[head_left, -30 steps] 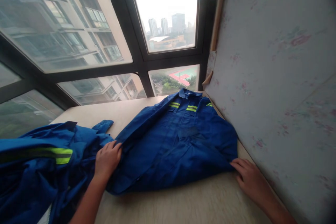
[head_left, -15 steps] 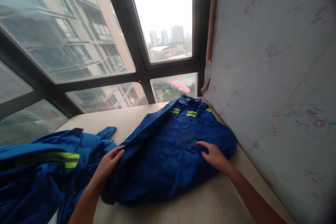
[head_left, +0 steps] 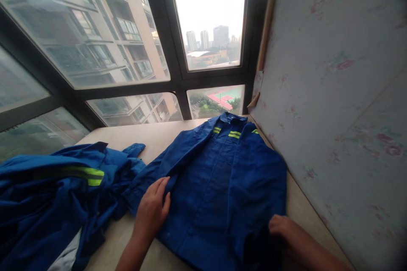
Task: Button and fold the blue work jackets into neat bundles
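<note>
A blue long-sleeved jacket (head_left: pixel 210 186) with yellow-green striped bands near its collar lies spread on a pale surface, collar toward the window. My left hand (head_left: pixel 154 205) rests on the jacket's left part, by a sleeve, with thumb and fingers apart. At the jacket's lower right edge, my right hand (head_left: pixel 281 228) is closed against the cloth; its fingertips are hidden, and the fabric beside it looks bunched and dark.
A second blue garment (head_left: pixel 57 194) with a yellow-green band lies crumpled at the left. Dark-framed windows (head_left: pixel 182 80) stand behind the pale surface (head_left: pixel 159 129). A flower-patterned wall (head_left: pixel 333 106) runs along the right.
My right hand has moved down to the jacket's lower right and closed. My left hand has shifted right over the cloth. The jacket now lies flatter and reaches further toward me.
</note>
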Demonstrator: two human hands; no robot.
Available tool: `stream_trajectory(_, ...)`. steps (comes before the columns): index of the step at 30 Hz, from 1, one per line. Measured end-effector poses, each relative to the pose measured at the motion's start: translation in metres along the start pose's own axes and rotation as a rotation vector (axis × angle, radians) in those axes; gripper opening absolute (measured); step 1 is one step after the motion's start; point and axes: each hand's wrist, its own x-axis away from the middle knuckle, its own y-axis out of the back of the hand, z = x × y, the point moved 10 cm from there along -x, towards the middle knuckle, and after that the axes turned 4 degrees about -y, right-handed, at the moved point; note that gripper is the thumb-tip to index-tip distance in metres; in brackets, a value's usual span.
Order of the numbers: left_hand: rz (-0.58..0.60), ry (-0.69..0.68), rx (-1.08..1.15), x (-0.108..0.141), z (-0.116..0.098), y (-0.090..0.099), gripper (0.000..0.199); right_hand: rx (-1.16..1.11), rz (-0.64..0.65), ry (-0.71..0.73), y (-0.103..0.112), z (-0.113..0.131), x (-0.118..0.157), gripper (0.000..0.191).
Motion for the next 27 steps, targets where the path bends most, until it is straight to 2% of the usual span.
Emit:
stream_trajectory(2,0.123,0.072,-0.070,0.016,-0.019,-0.015,0.045,-0.036,0.047,0.001,-0.004,-0.010,0.005,0.030)
stream_trajectory(5,0.409,0.195,-0.220,0.045,-0.029,-0.050,0.041,-0.013,0.033,-0.023,0.000,-0.013,0.001,0.035)
stream_trajectory(7,0.526,0.209,-0.276,0.060,-0.030,-0.065,0.040,0.003,0.009,-0.012,0.002,-0.002,-0.006,0.039)
stream_trajectory(9,0.570,0.222,-0.253,0.068,-0.028,-0.072,0.041,-0.012,0.024,0.028,-0.007,0.017,-0.014,0.038)
stream_trajectory(11,0.576,0.255,-0.205,0.071,-0.022,-0.072,0.041,-0.017,0.065,0.072,-0.025,0.039,-0.020,0.038)
stream_trajectory(13,0.533,0.285,-0.181,0.068,-0.017,-0.064,0.035,0.008,0.077,0.089,-0.044,0.058,-0.027,0.042)
stream_trajectory(16,0.358,0.325,-0.213,0.056,-0.016,-0.040,0.029,0.045,0.034,0.075,-0.064,0.079,-0.040,0.043)
stream_trajectory(19,0.150,0.243,-0.223,0.048,-0.038,-0.024,0.033,0.048,0.001,0.043,-0.070,0.090,-0.052,0.040)
stream_trajectory(21,0.103,0.110,-0.200,0.050,-0.063,-0.032,0.036,0.059,-0.006,0.012,-0.069,0.092,-0.058,0.035)
stream_trajectory(23,0.140,-0.001,-0.175,0.061,-0.083,-0.051,0.043,0.075,0.001,-0.021,-0.065,0.091,-0.063,0.030)
stream_trajectory(25,0.185,-0.042,-0.147,0.076,-0.090,-0.070,0.050,0.078,0.022,-0.047,-0.060,0.091,-0.065,0.025)
stream_trajectory(27,0.176,-0.035,-0.096,0.090,-0.085,-0.079,0.051,0.071,0.033,-0.054,-0.055,0.091,-0.069,0.023)
